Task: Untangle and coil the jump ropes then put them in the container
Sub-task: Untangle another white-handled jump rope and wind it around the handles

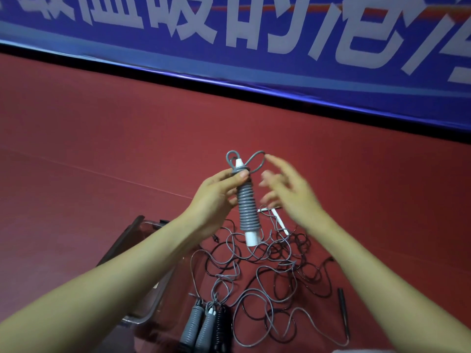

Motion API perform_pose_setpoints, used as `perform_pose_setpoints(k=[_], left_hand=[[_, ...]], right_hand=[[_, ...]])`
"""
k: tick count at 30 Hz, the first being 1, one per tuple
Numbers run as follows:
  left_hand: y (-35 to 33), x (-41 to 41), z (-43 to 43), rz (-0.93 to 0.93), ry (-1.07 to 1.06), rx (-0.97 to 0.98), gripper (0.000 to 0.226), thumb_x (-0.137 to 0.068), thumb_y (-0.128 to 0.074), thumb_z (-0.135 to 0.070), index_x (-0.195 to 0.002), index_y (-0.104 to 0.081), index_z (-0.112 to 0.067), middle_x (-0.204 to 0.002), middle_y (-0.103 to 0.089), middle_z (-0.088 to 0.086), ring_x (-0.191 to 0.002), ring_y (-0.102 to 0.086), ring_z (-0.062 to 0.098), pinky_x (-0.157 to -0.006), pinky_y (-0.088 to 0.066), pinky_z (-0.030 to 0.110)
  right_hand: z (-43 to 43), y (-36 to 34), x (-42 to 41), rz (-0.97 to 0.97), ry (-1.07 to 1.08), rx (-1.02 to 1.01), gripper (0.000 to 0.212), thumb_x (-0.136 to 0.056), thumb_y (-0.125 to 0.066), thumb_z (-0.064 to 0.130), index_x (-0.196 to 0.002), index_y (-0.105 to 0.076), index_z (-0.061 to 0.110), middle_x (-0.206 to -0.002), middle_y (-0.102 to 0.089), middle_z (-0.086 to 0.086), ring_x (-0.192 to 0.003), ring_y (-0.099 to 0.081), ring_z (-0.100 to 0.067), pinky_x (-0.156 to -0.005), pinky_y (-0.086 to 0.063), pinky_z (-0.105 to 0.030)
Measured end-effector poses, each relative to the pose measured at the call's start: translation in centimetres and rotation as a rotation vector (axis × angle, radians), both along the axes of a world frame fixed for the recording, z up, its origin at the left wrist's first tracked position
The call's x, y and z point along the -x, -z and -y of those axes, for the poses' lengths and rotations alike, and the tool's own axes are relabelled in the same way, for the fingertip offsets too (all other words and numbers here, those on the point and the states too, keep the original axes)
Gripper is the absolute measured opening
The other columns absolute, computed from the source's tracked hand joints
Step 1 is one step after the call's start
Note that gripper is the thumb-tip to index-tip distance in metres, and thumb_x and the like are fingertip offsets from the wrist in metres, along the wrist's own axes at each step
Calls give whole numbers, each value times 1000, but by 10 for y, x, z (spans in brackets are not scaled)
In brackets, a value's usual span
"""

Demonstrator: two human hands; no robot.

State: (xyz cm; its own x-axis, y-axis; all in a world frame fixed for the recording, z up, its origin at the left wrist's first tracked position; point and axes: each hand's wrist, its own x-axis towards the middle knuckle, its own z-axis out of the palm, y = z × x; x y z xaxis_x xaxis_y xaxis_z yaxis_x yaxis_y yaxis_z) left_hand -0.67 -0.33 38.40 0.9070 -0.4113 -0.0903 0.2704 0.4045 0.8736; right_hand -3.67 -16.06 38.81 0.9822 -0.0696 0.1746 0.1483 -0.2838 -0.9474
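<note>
Above the floor tangle [275, 263], mid-air: grips gray rope [248, 205] upright in left hand [216, 197]. Rope wound tight round its white handle [252, 238]; thumb pressed across top turns, fingers curled behind. Has right hand [288, 197] just beside, blurred, fingers spread and straight, holding nothing. Shows two loose loops [254, 161] standing free over handle tip, not tucked in.

Risk 1, unwinding. Appears to hang on thumb pressure alone. With the end unsecured, likely springs open from the top on any shift of thumb or regrip. Calls for tucking the end under a turn before release.

Risk 2, snagging. Cannot tell whether a tail of the held rope runs down into the tangle. If so, drags gray and black strands along on any move toward the container [132, 235], tightening knots.

Risk 3, missed drop. Finds container low left on the floor, partly hidden under left forearm. Reaching down with the view blocked invites a landing on the rim or outside.

Risk 4, disturbing done work. Notes three coils [204, 324] near bottom edge, just right of container; cannot tell whether inside it. Could knock or loosen them with a careless drop.
</note>
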Motion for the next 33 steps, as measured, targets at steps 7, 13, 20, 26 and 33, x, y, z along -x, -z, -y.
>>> perform_pose_setpoints(k=[7, 13, 20, 26, 33], left_hand=[[2, 1, -3, 55, 203, -85, 28, -77, -64, -18, -103, -66, -9, -84, -66, 3, -76, -59, 15, -101, -41, 53], [3, -3, -2, 10, 88, -22, 25, -84, -57, -18, -105, -62, -5, -78, -66, 5, -66, -58, 15, -65, -53, 27], [14, -1, -2, 304, 11, -328, 24, -101, -46, -25, -122, -55, -20, -105, -69, -1, -91, -68, 15, -85, -54, 33], [14, 7, -1, 339, -26, -438, 29, -103, -38, -33, -127, -51, -22, -112, -64, 19, -82, -66, 22, -79, -55, 38], [10, 8, 2, 329, -64, -313, 21, -102, -42, -25, -122, -44, -20, -105, -58, 8, -65, -66, 20, -55, -54, 28]], right_hand=[[22, -2, -11, 11, 139, 69, 11, -91, -64, 21, -84, -60, 28, -76, -59, 14, -74, -55, -5, -87, -52, -50], [10, -12, 2, 101, -22, 62, 14, -91, -61, 6, -81, -64, 15, -104, -56, -1, -86, -56, 9, -84, -42, -12], [0, 2, 6, 120, -270, -60, 15, -93, -55, -1, -97, -64, 10, -129, -59, 2, -117, -58, -5, -95, -46, -19], [-2, -2, 8, 167, -187, -46, 29, -92, -55, -4, -107, -68, 17, -120, -64, 2, -117, -58, -5, -92, -43, -13], [-5, -5, 4, 162, 11, -374, 15, -92, -56, -2, -96, -52, 13, -90, -75, -4, -88, -69, -16, -83, -53, -25]])
